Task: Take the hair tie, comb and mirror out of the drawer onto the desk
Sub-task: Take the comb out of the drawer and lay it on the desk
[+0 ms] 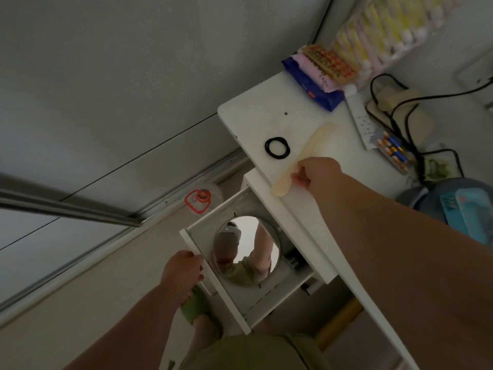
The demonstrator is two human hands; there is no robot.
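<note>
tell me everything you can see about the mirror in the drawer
The mirror is round, with a thin pale rim, and lies flat, face up, on the floor of the open white drawer, filling much of its width. Its glass looks intact and reflects the person leaning over it and a raised arm. No hand touches it: the left hand grips the drawer front beside it, and the right hand is up on the desk with the comb. The mirror is not yet taken out.

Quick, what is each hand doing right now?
Left hand: closed on the front edge of the open drawer.
Right hand: fingers pinching the cream comb, which lies on the desk.
</note>
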